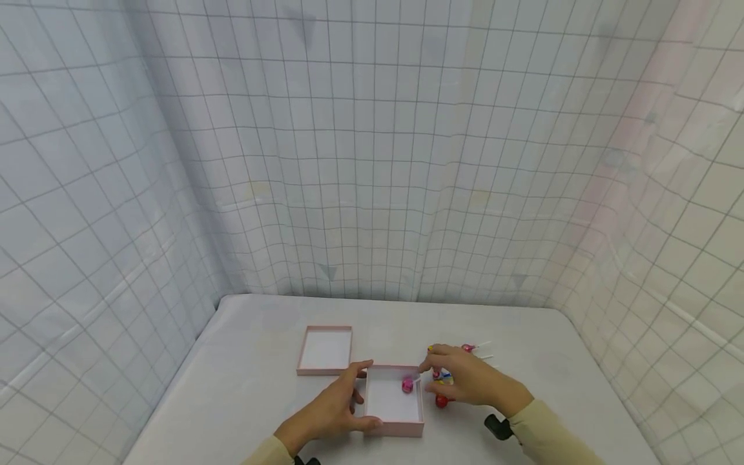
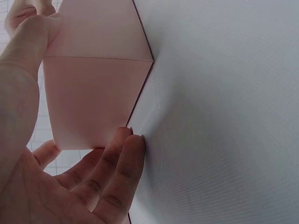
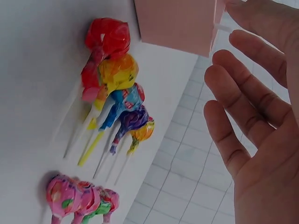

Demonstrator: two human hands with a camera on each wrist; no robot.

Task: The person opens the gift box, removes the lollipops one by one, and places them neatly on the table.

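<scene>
A pink box (image 1: 394,429) with a white inside stands on the table. My left hand (image 1: 334,403) grips it on the left, thumb at the near corner and fingers along the left side; in the left wrist view the thumb (image 2: 28,42) touches one pink wall. Inside, near the right wall, lies a pink lollipop (image 1: 407,385), its white stick pointing to that wall. My right hand (image 1: 465,378) hovers by the right wall, thumb and fingers apart around the stick's end. Below it, partly hidden, lie wrapped lollipops; the right wrist view shows a red lollipop (image 3: 108,36) and a yellow lollipop (image 3: 119,71).
A shallow pink-rimmed lid (image 1: 325,349) lies inside up, behind the box to the left. More pink lollipops (image 3: 65,196) lie in a second group to the right. Grid-patterned white curtains (image 1: 372,161) surround the white table (image 1: 250,361) at the back and sides.
</scene>
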